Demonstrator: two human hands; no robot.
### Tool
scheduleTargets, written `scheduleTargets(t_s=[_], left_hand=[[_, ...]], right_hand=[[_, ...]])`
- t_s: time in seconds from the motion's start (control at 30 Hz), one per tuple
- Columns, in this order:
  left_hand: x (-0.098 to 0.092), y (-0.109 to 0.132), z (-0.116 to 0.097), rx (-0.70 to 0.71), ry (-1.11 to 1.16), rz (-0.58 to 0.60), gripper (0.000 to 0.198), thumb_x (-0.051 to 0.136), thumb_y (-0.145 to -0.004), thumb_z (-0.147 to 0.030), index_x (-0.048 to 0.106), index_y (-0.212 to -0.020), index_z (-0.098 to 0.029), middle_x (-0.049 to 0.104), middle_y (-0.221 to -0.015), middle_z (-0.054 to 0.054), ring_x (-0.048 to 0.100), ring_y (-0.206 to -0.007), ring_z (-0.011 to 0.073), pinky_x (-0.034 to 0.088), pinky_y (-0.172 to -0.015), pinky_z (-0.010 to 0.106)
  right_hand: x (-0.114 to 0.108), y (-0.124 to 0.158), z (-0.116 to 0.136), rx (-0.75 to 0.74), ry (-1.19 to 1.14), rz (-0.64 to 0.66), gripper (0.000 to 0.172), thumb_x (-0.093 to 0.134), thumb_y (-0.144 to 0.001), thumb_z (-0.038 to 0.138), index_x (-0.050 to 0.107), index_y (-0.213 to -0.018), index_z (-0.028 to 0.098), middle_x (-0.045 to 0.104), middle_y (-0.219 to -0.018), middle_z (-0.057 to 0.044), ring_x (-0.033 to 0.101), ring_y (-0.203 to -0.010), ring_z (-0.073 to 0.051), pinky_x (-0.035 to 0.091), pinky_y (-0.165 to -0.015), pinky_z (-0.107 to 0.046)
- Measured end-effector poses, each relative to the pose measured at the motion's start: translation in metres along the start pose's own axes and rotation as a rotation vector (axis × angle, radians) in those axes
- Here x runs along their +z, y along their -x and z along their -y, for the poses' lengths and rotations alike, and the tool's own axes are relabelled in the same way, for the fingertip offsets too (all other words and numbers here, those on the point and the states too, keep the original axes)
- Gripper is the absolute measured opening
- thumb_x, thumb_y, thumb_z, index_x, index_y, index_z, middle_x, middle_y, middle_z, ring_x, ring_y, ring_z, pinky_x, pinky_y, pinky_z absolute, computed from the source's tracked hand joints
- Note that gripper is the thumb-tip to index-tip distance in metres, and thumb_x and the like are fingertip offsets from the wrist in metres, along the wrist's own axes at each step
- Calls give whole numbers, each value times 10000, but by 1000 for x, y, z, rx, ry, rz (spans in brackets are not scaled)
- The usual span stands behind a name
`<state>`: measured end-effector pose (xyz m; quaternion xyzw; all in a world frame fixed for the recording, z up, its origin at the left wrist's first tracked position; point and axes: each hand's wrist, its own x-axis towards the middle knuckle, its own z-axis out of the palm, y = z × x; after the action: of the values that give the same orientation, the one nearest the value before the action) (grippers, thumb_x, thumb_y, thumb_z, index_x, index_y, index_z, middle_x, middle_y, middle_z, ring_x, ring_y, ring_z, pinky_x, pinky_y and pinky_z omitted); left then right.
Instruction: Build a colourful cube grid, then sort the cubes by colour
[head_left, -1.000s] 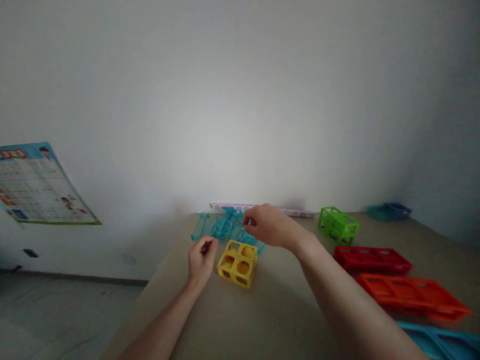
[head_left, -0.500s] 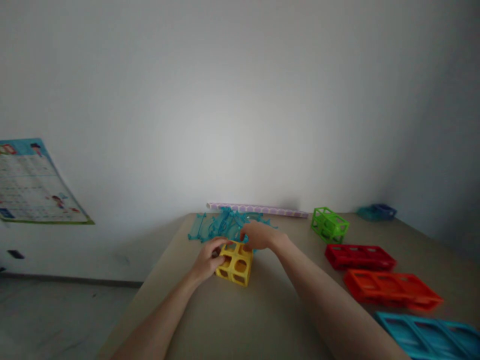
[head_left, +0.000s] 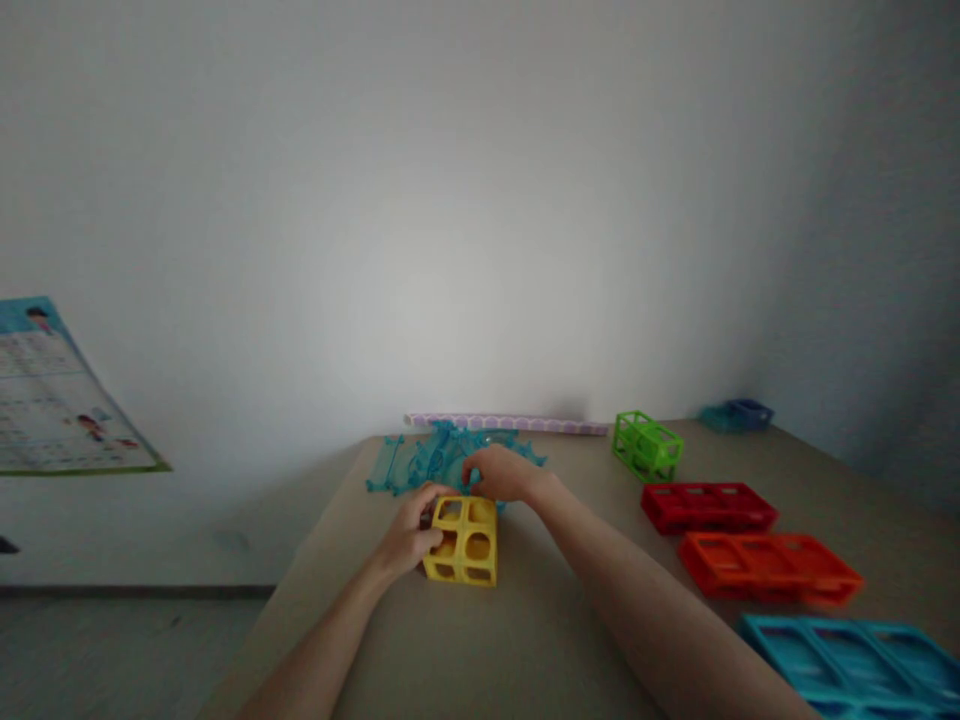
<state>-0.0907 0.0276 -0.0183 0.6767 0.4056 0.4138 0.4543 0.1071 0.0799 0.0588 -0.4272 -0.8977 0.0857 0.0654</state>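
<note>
A yellow open-frame cube (head_left: 463, 543) with round holes stands on the tan table (head_left: 540, 640). My left hand (head_left: 409, 530) grips its left side, fingers curled on the frame. My right hand (head_left: 501, 474) rests at the cube's far top edge, fingers bent down onto it and touching the pile of clear blue plastic pieces (head_left: 427, 457) just behind. What the right fingers pinch is hidden.
A green frame cube (head_left: 646, 447) stands at the back right. In front of it lie a red frame (head_left: 709, 507), an orange frame (head_left: 769, 570) and a teal frame (head_left: 847, 660). A lilac strip (head_left: 510, 424) lies along the wall. Small blue trays (head_left: 731, 414) sit in the far corner.
Both hands have come down onto the yellow cube: the left moved right to grip its side, the right dropped from above the blue pile to the cube's top. The cube has turned slightly.
</note>
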Motion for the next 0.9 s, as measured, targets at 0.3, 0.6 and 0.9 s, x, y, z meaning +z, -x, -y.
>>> scheduleTargets(t_s=[0.3, 0.6, 0.9], left_hand=[[0, 2, -5, -81, 103, -14, 523, 513, -444, -75, 624, -946, -171, 627, -798, -1, 577, -737, 182, 414, -600, 227], [-8, 2, -2, 77, 372, -184, 571, 565, -445, -87, 649, -1003, -171, 608, -783, -5, 571, -679, 159, 407, -578, 222], [3, 7, -26, 200, 524, -351, 640, 706, -577, -241, 576, -1203, -224, 655, -1022, 32, 635, -838, 190, 499, -710, 265]], right_hand=[[6, -3, -1, -14, -36, -18, 308, 683, -721, 208, 739, -1024, 208, 742, -999, -90, 673, -963, -238, 454, -793, -250], [-22, 10, 12, -81, -190, 22, 380, 546, -855, 512, 760, -885, 200, 713, -769, -28, 628, -709, -158, 379, -571, -201], [-23, 5, 10, -81, -555, 40, 387, 562, -826, 496, 730, -880, 151, 669, -748, -2, 582, -681, -140, 393, -567, -202]])
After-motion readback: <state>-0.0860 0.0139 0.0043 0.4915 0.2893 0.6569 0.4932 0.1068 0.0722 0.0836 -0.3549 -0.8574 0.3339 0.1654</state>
